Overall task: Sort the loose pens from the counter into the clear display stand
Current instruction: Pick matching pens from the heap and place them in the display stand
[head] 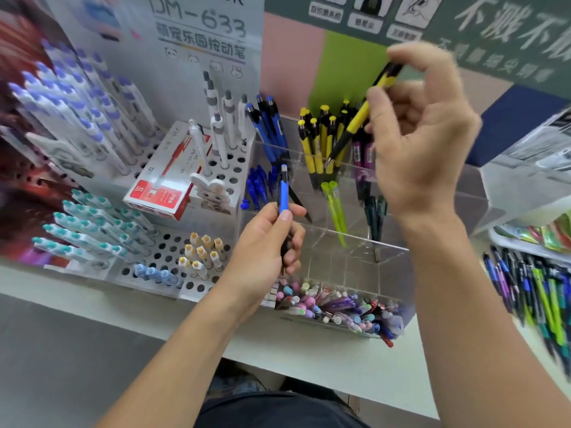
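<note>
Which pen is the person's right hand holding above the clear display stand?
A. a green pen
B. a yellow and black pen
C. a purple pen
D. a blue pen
B: the right hand pinches a yellow and black pen, tip pointing down toward the yellow pens already standing in the clear display stand, while the blue pen is held in the left hand.
</note>
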Demonstrator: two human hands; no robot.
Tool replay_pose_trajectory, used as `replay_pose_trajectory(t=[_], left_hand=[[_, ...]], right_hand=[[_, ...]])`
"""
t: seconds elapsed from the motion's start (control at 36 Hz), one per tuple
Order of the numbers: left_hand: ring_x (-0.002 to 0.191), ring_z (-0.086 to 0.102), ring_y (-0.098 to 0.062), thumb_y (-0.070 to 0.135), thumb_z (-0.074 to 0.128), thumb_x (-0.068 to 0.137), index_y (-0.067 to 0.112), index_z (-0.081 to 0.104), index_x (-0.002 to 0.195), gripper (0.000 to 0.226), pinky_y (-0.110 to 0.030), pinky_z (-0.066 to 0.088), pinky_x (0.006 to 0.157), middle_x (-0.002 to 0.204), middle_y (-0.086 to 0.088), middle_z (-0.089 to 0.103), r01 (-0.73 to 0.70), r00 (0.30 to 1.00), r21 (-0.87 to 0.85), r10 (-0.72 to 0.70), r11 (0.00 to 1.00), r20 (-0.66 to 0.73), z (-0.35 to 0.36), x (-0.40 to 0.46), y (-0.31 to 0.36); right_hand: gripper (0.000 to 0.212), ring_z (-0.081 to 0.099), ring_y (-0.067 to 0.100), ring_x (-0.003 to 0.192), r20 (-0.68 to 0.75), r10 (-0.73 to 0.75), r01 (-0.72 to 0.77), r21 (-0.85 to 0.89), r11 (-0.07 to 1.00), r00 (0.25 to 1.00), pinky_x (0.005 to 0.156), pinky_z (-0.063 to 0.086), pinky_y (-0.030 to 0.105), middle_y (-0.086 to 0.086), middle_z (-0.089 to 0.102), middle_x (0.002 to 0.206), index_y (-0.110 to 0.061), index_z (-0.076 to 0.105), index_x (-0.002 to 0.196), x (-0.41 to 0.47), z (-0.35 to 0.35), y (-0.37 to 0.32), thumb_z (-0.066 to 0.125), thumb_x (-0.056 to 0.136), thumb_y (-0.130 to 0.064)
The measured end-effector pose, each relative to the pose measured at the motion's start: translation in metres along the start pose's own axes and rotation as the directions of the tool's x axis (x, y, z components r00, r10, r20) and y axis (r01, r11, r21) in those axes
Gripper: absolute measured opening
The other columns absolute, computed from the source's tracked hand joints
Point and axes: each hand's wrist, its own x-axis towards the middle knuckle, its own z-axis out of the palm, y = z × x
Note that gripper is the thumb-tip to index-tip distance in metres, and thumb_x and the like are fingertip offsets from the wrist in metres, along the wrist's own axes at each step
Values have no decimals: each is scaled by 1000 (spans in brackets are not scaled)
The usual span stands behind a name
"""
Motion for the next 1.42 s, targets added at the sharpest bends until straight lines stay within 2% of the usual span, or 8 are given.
replay_pose_trajectory(t=[0.11, 0.31, 0.44, 0.64, 0.83, 1.03, 1.19, 1.42], left_hand=[[55, 46, -11, 16, 35, 110, 18, 52, 111, 18, -24, 44, 53, 67, 3, 55, -41, 999, 56, 41, 998, 1, -1, -2, 0], [66, 62, -14, 14, 40, 108, 17, 53, 112, 14, -25, 53, 60, 77, -1, 64, -67, 998, 25, 67, 997, 3, 1, -1, -1], [74, 66, -16, 13, 45, 106, 14, 61, 113, 17, -27, 56, 67, 84, -2, 66, -89, 995, -78, 85, 993, -48, 4, 0, 1], [75, 66, -17, 10, 53, 102, 11, 63, 118, 19, -29, 58, 70, 83, -9, 67, -210, 976, -73, 206, 975, -64, 12, 2, 14], [87, 66, -17, 17, 57, 101, 16, 64, 119, 19, -31, 55, 77, 101, -20, 69, -329, 935, 130, 342, 935, -93, 9, 5, 22], [84, 70, -15, 15, 55, 103, 19, 61, 117, 16, -24, 57, 68, 101, -2, 67, -294, 921, 129, 316, 947, -228, -7, 10, 28], [84, 71, -20, 14, 49, 105, 20, 62, 113, 17, -24, 57, 67, 97, -3, 70, -264, 925, 79, 275, 961, -260, -11, 12, 29], [72, 67, -17, 14, 52, 104, 19, 65, 103, 13, -23, 53, 62, 86, 0, 69, -273, 934, 94, 287, 957, -211, -8, 15, 27]], right_hand=[[35, 70, 17, 67, -104, -39, 40, 4, 999, 994, 60, 59, 36, 3, 71, 84, -1, 51, 128, 4, -5, -2, 63, 97, -10], [27, 62, 13, 71, 151, 74, -39, -225, 974, 986, 74, 56, 38, -2, 71, 87, -13, 69, 116, -1, 7, 16, 71, 90, -18], [28, 53, 7, 72, 111, 68, -28, -330, 944, 991, 71, 42, 14, 1, 71, 87, -14, 76, 114, 3, 4, 12, 72, 88, -25], [24, 56, 3, 55, 251, 224, -195, -135, 972, 942, 59, 47, 24, -11, 70, 70, -20, 78, 90, -20, 5, -28, 78, 82, -43], [9, 58, 11, 61, 286, 264, -331, 220, 917, 921, 58, 55, 39, -2, 68, 72, -10, 74, 87, -23, 18, -40, 69, 93, -15], [17, 69, 10, 75, 115, -2, -13, 134, 991, 993, 71, 59, 35, -7, 68, 81, -3, 69, 110, 23, 25, -43, 65, 96, -10], [25, 68, 26, 88, 385, -30, 151, -291, 945, 923, 77, 56, 42, -3, 76, 93, -26, 71, 113, 17, 66, -25, 71, 88, -24], [35, 63, 33, 101, 419, -90, 272, -400, 875, 904, 82, 50, 47, 1, 75, 101, -24, 68, 126, 4, 66, -23, 63, 91, -32]])
